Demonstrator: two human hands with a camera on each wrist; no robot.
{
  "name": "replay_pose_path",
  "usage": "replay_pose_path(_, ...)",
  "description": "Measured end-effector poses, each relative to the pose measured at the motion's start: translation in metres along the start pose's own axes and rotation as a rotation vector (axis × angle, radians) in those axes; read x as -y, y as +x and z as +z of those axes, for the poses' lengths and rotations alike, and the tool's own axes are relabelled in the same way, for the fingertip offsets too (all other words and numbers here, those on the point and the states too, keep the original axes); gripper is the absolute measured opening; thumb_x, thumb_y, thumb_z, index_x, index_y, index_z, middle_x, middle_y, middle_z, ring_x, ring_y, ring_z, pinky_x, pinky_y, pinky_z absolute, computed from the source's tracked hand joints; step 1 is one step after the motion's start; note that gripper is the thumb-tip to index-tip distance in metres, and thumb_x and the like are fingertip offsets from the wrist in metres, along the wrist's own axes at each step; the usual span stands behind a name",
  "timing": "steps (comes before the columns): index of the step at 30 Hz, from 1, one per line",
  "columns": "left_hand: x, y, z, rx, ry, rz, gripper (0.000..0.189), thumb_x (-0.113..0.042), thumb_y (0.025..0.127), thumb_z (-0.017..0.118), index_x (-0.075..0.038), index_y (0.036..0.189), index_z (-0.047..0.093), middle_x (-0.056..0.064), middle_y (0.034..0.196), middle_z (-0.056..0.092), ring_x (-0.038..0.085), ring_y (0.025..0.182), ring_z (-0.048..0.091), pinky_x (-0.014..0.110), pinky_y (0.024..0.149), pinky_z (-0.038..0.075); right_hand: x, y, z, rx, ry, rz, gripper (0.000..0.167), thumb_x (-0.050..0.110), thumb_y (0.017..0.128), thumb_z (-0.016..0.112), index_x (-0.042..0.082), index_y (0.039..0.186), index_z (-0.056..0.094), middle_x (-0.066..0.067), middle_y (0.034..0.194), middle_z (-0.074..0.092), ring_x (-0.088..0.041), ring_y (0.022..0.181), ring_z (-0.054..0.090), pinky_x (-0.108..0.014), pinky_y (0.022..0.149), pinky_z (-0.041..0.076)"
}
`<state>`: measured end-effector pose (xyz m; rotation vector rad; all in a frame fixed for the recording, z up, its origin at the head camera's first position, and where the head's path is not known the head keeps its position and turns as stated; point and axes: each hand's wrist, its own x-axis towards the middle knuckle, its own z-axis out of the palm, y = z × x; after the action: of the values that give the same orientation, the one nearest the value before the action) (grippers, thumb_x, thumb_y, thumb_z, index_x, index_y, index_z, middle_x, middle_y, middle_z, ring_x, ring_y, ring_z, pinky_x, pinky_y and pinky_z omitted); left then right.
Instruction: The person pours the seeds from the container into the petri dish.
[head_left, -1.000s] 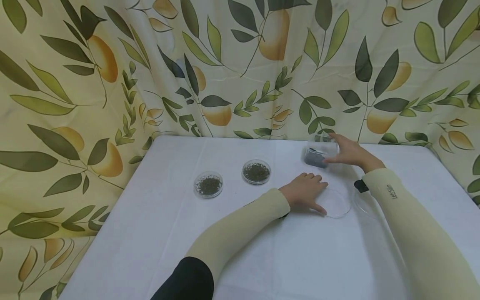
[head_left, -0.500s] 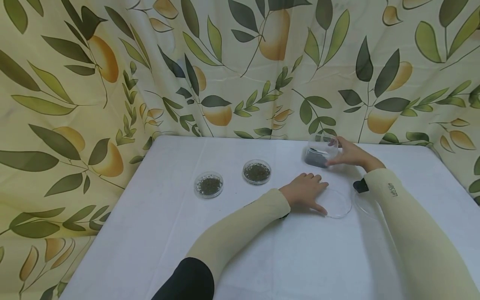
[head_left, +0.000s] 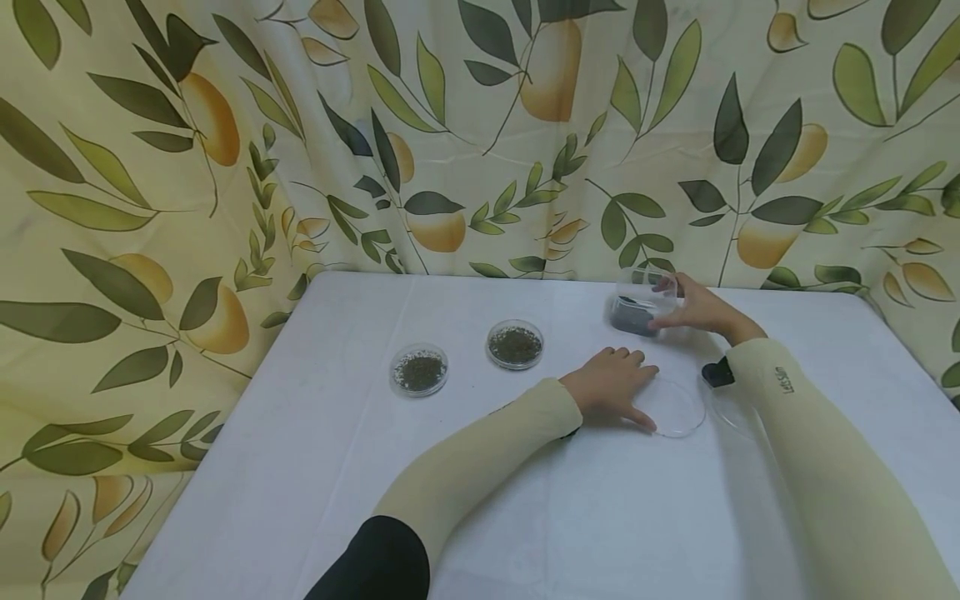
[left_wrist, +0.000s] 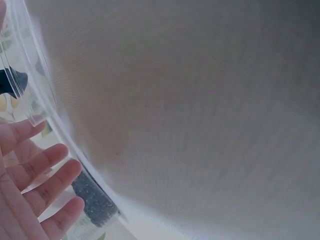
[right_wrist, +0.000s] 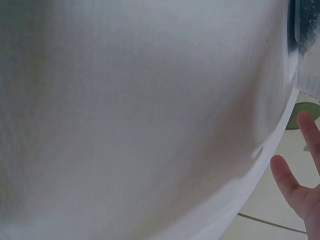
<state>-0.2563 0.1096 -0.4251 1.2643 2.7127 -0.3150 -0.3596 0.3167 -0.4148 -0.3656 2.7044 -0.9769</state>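
Note:
My right hand (head_left: pixel 697 308) holds a clear plastic container (head_left: pixel 630 317) of dark grains near the table's back edge, thumb on the near side and fingers behind it. Two of that hand's fingers (right_wrist: pixel 285 175) stick out away from the container in the right wrist view. With spread, fairly straight fingers, my left hand (head_left: pixel 609 382) rests beside a clear round dish (head_left: pixel 678 408), its thumb right at the rim. In the left wrist view the index finger also overlaps the edge of this dish (left_wrist: pixel 37 95). A second clear dish (head_left: pixel 738 412) lies partly hidden by the right forearm.
Two petri dishes of dark, soil-like material stand left of my hands, one nearer (head_left: pixel 418 371) and one farther back (head_left: pixel 514 344). A white cloth covers the table (head_left: pixel 465 467). Behind it hangs a leaf-patterned curtain (head_left: pixel 337 142).
The right hand's fingers have shifted slightly lower, from the container's upper edge to behind its wall. The container, the dishes and the left hand have stayed in place.

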Motion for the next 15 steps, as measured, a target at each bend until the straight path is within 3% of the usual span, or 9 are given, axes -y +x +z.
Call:
replay_pose_path(7,-0.001,0.000,0.000,-0.007,0.010,0.004,0.091,-0.081,0.073,0.045,-0.027,0.145,0.032,-0.007,0.139,0.040,0.011,0.125,0.040,0.027,0.105,0.033,0.009,-0.004,0.001,-0.033,0.021,-0.016,0.091,0.026,0.076,0.078,-0.004,0.140,0.021,-0.033,0.144,0.028,-0.050,0.135,0.023,-0.066,0.105,0.022)
replay_pose_path(15,0.001,0.000,0.002,-0.013,0.006,0.009,0.090,-0.081,0.074,0.044,-0.028,0.145,0.032,-0.007,0.139,0.040,0.010,0.125,0.040,0.027,0.105,0.033,0.020,-0.004,0.006,-0.123,-0.095,-0.077,0.098,0.025,0.072,0.081,-0.002,0.143,0.020,-0.033,0.140,0.034,-0.051,0.130,0.031,-0.065,0.103,0.026)
